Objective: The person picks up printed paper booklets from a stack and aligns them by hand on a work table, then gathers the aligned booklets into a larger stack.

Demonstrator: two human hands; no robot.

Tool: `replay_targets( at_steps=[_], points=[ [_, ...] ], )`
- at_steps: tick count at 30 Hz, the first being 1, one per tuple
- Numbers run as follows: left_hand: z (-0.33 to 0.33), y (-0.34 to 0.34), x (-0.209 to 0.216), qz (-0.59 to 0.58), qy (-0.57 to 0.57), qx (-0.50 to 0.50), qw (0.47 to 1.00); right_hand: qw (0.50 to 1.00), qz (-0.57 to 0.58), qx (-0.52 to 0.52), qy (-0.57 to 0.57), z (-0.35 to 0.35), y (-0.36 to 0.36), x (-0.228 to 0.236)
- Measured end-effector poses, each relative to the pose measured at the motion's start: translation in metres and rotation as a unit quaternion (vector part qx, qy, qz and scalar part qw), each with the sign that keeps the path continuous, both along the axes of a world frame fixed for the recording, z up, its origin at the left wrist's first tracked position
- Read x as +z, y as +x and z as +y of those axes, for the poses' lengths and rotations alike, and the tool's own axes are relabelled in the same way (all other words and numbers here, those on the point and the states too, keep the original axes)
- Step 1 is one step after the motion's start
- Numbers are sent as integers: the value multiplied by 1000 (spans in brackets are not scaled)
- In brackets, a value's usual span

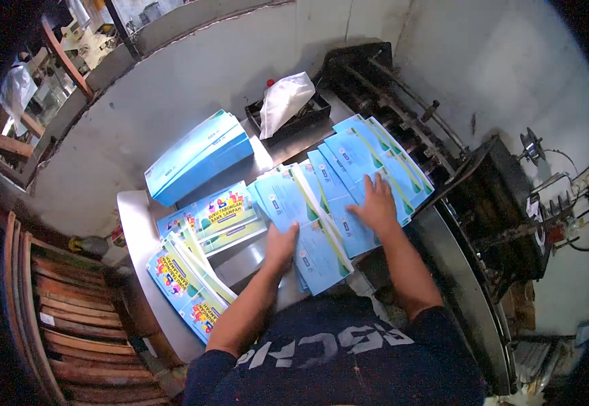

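Blue printed sheets (313, 252) lie in overlapping piles across the metal table in front of me. My left hand (281, 245) is closed on the left edge of the nearest pile, its thumb on top and its other fingers mostly hidden. Over the pile to the right, my right hand (378, 205) rests with fingers spread on the upper sheets (348, 159). Left of my left forearm lie booklet covers (181, 277) with yellow and colourful print, fanned in a loose stack. Further covers (223, 215) lie just beyond them.
A tall stack of blue sheets (200, 155) stands at the far left of the table. Behind the piles sits a black tray (308, 116) with a white bag (286, 95) on it. Dark machinery (436, 115) borders the right side. Wooden slats (85, 331) stand at lower left.
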State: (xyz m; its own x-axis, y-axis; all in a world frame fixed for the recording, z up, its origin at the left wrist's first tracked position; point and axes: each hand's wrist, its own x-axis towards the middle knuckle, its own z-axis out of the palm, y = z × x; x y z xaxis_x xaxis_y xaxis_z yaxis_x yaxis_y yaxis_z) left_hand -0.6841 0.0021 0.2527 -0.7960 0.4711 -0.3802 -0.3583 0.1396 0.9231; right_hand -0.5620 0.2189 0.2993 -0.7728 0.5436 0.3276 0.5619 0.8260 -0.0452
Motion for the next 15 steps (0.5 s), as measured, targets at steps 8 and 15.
replay_targets(
  at_steps=[8,15],
  points=[
    [-4,-4,-8,15,0,-11,1000,999,-35,-1,-32,23,-7,18],
    [-14,-3,-4,-31,81,-17,996,874,-105,309,-360,-99,-15,36]
  ],
)
